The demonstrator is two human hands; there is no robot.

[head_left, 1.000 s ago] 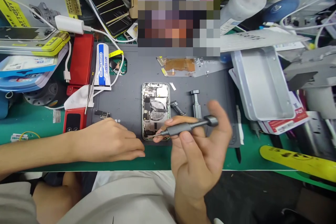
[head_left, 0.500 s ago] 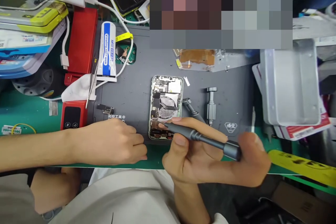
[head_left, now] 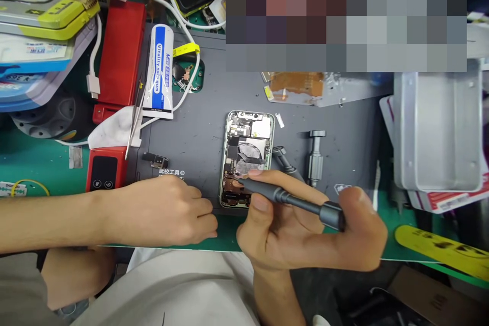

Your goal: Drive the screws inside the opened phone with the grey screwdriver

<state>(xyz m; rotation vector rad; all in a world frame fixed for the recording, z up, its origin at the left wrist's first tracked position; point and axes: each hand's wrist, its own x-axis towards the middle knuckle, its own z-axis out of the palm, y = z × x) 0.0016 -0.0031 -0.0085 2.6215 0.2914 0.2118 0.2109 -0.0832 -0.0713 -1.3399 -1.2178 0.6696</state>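
In my right hand (head_left: 301, 234) is a dark grey precision screwdriver (head_left: 265, 191), held slantwise, its tip over the lower part of an opened smartphone (head_left: 250, 135). One finger presses behind the screwdriver's cap end. The phone lies on the grey mat with its circuit boards and a round coil bare; my fingers hide its lower right corner. To the left of the phone rests my left hand (head_left: 183, 211), a closed fist, palm side down. What its curled fingers hold, if anything, is hidden. A small dark phone part (head_left: 156, 159) lies beyond that wrist.
Two more screwdrivers, one upright in view (head_left: 316, 158) and one tilted (head_left: 286, 160), lie right of the phone. Tweezers (head_left: 133, 122), a white-blue tube (head_left: 158, 74) and a red device (head_left: 107, 168) are at left. A metal tray (head_left: 439, 183) stands at right. Another person's limb shows at lower left.
The view has shifted slightly, so the phone and mat sit a little farther right. My right hand keeps its grip on the screwdriver above the phone; my left fist stays closed.
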